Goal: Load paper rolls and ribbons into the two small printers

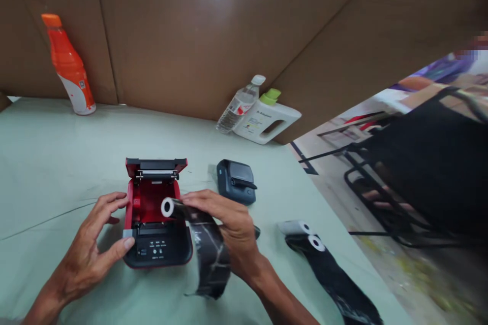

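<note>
Your right hand pinches the ribbon roll over the open printer, left hand half-open against its side; the dangling tail could snag and crease.

The open printer is red inside and on its lid, black across the front panel. The roll has a white core and glossy black film. At two o'clock, a slate-grey device; at ten o'clock, an orange bottle, white-based; the table is pale green
</note>
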A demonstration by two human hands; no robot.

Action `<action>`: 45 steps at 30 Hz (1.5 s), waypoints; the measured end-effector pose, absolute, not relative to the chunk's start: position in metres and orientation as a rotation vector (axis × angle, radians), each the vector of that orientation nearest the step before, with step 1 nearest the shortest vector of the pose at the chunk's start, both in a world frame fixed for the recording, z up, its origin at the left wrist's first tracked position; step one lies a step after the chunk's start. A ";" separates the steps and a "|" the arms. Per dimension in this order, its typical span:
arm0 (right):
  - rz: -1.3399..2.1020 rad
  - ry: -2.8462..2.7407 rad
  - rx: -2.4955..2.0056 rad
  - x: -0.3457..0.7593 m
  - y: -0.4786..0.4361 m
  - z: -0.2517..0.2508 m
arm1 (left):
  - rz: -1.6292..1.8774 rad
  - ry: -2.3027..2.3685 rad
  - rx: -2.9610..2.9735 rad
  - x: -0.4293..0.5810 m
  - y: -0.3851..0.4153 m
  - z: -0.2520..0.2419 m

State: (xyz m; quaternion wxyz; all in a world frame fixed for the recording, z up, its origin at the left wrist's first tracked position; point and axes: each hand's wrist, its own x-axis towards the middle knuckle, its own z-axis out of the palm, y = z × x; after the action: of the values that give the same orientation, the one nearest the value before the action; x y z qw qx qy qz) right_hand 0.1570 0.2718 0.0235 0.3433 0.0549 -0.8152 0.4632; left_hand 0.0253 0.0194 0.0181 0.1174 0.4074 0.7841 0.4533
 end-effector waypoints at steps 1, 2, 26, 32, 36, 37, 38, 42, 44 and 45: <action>1.162 -2.156 0.195 0.152 0.268 0.024 | 1.339 2.307 1.197 0.024 0.021 0.020; 1.109 -2.195 0.241 0.148 0.265 0.025 | 1.351 2.321 1.205 0.022 0.023 0.021; 0.589 -2.823 0.157 0.120 0.237 0.033 | 0.770 2.360 1.711 0.003 0.065 0.061; 0.649 -2.722 0.205 0.123 0.236 0.036 | 0.737 2.331 1.735 0.003 0.063 0.061; 0.620 -2.622 0.252 0.132 0.234 0.032 | 0.896 2.359 1.677 -0.001 0.055 0.063; 0.603 -2.597 0.265 0.135 0.233 0.030 | 0.991 2.426 1.623 -0.005 0.054 0.064; 0.582 -2.574 0.278 0.138 0.231 0.028 | 1.104 2.513 1.548 -0.009 0.053 0.064; 0.446 -2.495 0.301 0.151 0.219 0.017 | 1.470 2.617 1.246 -0.034 0.061 0.063; 0.375 -2.465 0.294 0.157 0.210 0.014 | 1.506 2.433 1.208 -0.044 0.069 0.060; 0.342 -2.453 0.291 0.159 0.206 0.012 | 1.508 2.344 1.201 -0.047 0.072 0.058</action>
State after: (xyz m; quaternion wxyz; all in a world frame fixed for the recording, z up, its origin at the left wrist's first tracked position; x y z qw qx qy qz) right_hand 0.1593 0.2056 0.0122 0.3183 0.1108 -0.9325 0.1299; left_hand -0.0474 0.0718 0.0579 0.0533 0.3950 0.7713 0.4961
